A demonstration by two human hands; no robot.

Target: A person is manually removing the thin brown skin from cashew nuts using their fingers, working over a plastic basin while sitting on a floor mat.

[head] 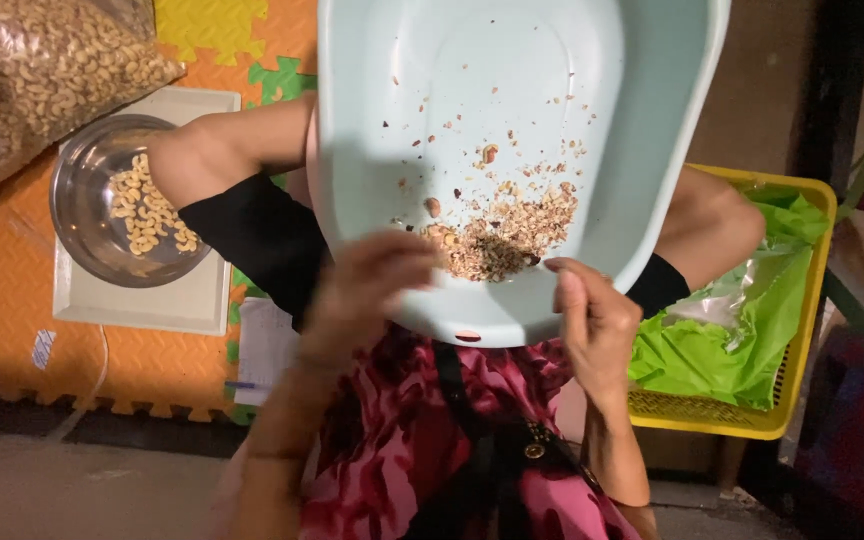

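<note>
While the pale blue plastic basin (512, 150) is gripped at its near rim by both hands, left (367, 290) and right (592, 320), brown nut scraps (502, 235) are gathered between them, nearer the left.

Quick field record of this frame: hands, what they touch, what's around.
left hand: at near rim of the basin, blurred
right hand: at near rim, fingers bent
basin: pale blue, on the lap
basin contents: nut scraps heaped by near edge
bowl: steel, holds cashews, stands on a white scale
bag: clear, full of cashews, top left
basket: yellow, green liner, right
</note>
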